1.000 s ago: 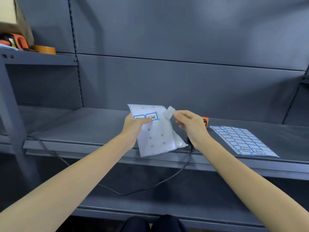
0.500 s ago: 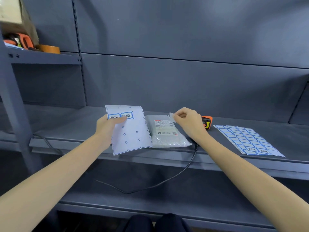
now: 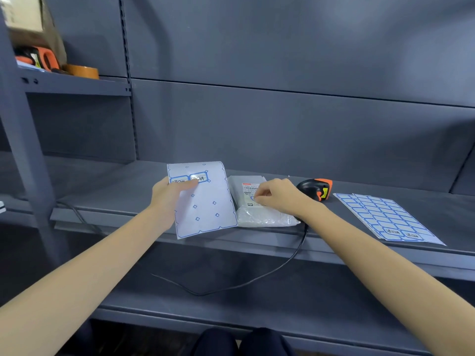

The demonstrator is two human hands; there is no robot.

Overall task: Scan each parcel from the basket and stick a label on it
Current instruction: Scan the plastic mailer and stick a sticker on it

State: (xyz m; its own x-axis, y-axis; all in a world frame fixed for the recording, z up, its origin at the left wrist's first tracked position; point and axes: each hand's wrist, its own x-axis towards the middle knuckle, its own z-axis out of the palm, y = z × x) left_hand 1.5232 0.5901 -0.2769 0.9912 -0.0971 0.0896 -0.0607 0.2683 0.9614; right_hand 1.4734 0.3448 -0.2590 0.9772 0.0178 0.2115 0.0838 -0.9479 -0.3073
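At frame centre, the right hand (image 3: 279,195) pinches a label onto the parcel (image 3: 259,214) lying on the shelf (image 3: 385,255). The left hand (image 3: 171,195) grips a nearly spent label sheet (image 3: 205,209). This parcel is nearly labelled; no basket shows.

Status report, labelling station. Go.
Left hand holds nearly empty label sheet. Right hand fingers press label onto parcel on shelf. Scanner behind right hand. Nothing in the way.

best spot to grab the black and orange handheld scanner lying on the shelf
Probably the black handle of the black and orange handheld scanner, from above on its right side. It lies flat on the grey metal shelf, and the right hand crowds its left.
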